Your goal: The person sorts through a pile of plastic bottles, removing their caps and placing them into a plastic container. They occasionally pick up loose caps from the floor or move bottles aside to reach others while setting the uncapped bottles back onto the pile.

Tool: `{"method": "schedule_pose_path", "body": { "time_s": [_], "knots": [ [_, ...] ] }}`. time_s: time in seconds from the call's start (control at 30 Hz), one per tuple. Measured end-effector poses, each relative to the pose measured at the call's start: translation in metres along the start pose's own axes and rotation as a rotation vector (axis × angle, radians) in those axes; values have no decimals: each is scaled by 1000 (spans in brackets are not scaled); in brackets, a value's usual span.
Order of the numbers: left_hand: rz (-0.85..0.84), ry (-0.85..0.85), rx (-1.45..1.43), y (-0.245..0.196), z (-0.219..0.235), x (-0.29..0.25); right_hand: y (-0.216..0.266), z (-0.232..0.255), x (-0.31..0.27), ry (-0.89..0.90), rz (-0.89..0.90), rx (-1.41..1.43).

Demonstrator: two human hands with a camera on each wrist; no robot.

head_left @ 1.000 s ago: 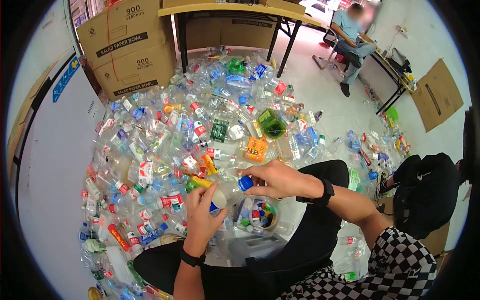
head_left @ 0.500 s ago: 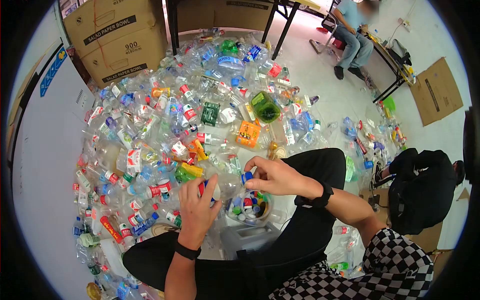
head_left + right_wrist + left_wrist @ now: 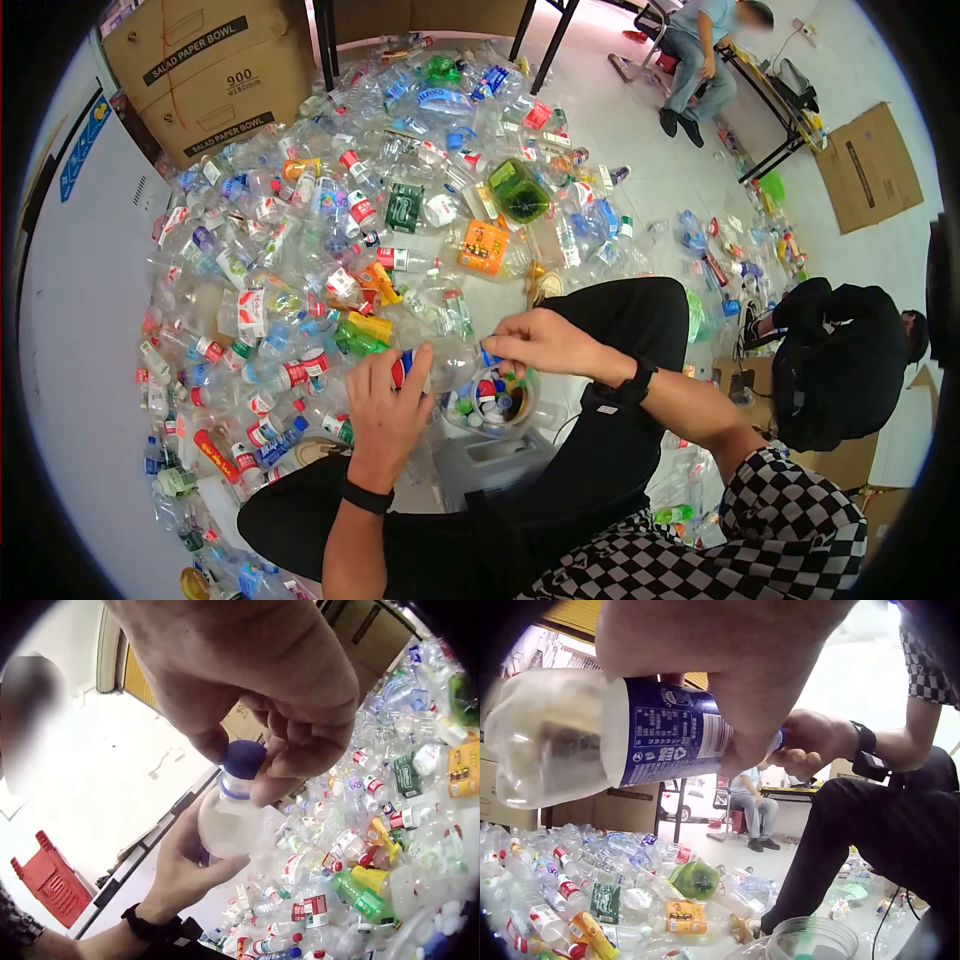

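The left hand (image 3: 385, 405) is gripping a clear bottle (image 3: 445, 362); the right hand (image 3: 535, 343), at its 3 o'clock, is pinching the blue cap (image 3: 241, 760) above the jar's rim (image 3: 527, 405).

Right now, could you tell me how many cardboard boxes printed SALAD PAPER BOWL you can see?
2: one upper box at the head view's top left, and one lower box stacked beneath it, behind the bottle pile. Others may sit out of frame.

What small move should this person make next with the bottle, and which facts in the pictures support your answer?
Probably keep twisting the blue cap until it comes off. The left hand grips the clear bottle around its blue label, and the right hand pinches the cap, which sits on the neck. A tub of loose caps lies just below, so the freed cap would likely drop there.
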State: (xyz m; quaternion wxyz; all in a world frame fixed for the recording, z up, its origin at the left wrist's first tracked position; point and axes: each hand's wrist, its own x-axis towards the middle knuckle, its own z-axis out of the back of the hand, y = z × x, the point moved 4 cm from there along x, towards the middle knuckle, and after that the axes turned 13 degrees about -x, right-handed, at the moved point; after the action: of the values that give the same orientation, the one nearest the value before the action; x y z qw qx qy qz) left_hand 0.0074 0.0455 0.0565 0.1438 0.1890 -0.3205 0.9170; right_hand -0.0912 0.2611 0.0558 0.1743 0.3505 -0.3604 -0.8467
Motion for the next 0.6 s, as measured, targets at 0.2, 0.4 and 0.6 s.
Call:
{"method": "schedule_pose_path", "body": {
  "time_s": [0.2, 0.4, 0.6],
  "knots": [
    [166, -17, 55, 27, 1, -1, -32, -8, 13, -7, 222, -662],
    [239, -58, 16, 38, 3, -1, -120, -118, 26, 362, 264, -973],
    [286, -30, 9, 40, 4, -2, -182, -167, 64, 479, 136, -979]
  ]
}}
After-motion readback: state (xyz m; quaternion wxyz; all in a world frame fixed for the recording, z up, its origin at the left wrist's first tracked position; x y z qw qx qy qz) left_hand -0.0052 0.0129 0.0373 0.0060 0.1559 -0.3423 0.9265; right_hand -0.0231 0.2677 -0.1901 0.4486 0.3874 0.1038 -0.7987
